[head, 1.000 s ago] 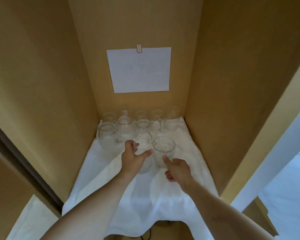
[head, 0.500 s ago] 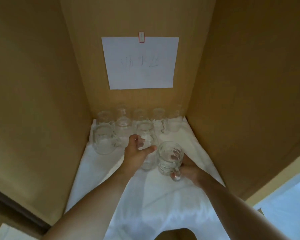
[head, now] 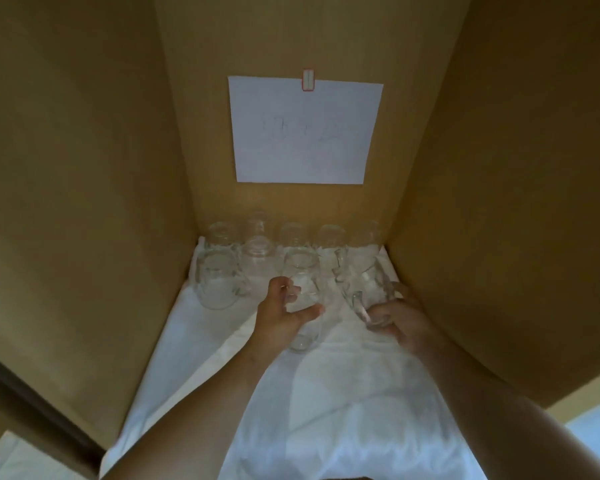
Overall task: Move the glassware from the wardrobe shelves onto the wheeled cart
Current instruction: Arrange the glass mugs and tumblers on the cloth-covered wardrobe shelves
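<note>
Head view: inside a wooden wardrobe (head: 84,202), a person is reaching with both hands across a shelf draped in a white cloth (head: 343,393). The left hand (head: 278,323) is curling its fingers (head: 291,292) and thumb around a tall glass (head: 305,327) standing near the middle of the cloth. The right hand (head: 400,318), at 3 o'clock of the left, is gripping a mug (head: 368,292) that is tilting toward 11 o'clock, apparently lifted off the cloth.

Risk, as a judgement: the tilted mug is passing just beside the back glasses (head: 293,237), which are lining the wall at 12 o'clock, and a swing of it could clip a neighbour. A pitcher (head: 219,282) is standing at 9 o'clock of the left hand, near enough for a careless elbow. The clear glass is looking smooth and could slip from a loose one-handed hold, and the loose, wrinkled cloth could drag and topple whatever is standing on it if a base catches a fold.

A sheet of paper (head: 305,133) is hanging on the back wall under a small clip (head: 308,79), its writing too faint to read. A pale floor (head: 596,427) is showing at 4 o'clock. The cart is not in view.
</note>
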Tool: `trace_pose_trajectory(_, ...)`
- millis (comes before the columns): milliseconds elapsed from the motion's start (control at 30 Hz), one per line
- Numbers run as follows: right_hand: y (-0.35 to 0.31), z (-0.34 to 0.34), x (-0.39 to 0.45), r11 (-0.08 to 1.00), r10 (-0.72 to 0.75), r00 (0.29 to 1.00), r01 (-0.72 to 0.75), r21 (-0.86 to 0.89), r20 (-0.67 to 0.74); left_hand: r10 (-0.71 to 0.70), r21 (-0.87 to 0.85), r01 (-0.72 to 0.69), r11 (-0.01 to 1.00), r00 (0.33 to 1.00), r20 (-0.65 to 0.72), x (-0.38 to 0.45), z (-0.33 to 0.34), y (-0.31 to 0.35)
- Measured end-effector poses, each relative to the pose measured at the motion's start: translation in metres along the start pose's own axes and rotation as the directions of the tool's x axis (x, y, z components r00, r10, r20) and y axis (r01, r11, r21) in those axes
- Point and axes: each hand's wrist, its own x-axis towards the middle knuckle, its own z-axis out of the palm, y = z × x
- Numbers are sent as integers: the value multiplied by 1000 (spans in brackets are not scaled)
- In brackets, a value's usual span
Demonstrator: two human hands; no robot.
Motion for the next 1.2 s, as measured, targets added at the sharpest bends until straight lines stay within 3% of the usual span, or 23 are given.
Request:
trace_pose_trajectory(67, -18, 7, 4, 965, -106, 993, 89, -246, -57, 14, -9, -14, 1000, 1000, -5, -2, 0, -1)
trace_pose_trajectory(133, -31, 15, 7, 786, -294, 954, 212, -581, -50, 26, -7, -26, 1000, 999, -21, -3, 0, -2)
trace_pose_trajectory(200, -33, 22, 5, 403, -407, 912, 226, -887, 48, 43, 21, -42, 999, 999, -24, -6, 1, -4)
trace_pose_trajectory(267, -28, 28, 2, -15, -423, 892, 168, -986, 158, 57, 43, -56, 997, 998, -26, -8, 2, -7)
trace_pose_trajectory(300, -23, 30, 2, -171, -431, 875, 159, -972, 219, 62, 45, -61, 997, 998, -30, -9, 2, -8)
trace_pose_trajectory(367, -14, 37, 6, -305, -412, 851, 208, -929, 326, 66, 48, -64, 997, 997, -36, -9, 1, -9)
trace_pose_trajectory(433, -11, 44, 14, -231, -317, 850, 360, -904, 420, 65, 66, -63, 996, 997, -38, -9, 0, -8)
trace_pose_trajectory(500, -15, 52, 20, -6, -254, 861, 454, -891, 440, 67, 90, -63, 994, 997, -35, -9, -1, -7)
trace_pose_trajectory(567, -15, 57, 28, 214, -298, 901, 386, -897, 316, 62, 89, -59, 994, 998, -27, -8, -1, -6)
trace_pose_trajectory(633, -12, 56, 34, 323, -309, 934, 282, -903, 181, 54, 82, -52, 995, 998, -21, -6, -2, -6)
trace_pose_trajectory(1100, -7, 47, 55, 370, -360, 886, 424, -827, 294, 29, 105, -26, 994, 999, -25, 2, 1, -8)
trace_pose_trajectory(1200, 8, 48, 38, 516, -403, 908, 326, -792, 112, 25, 119, -20, 993, 999, -36, 1, 4, -7)
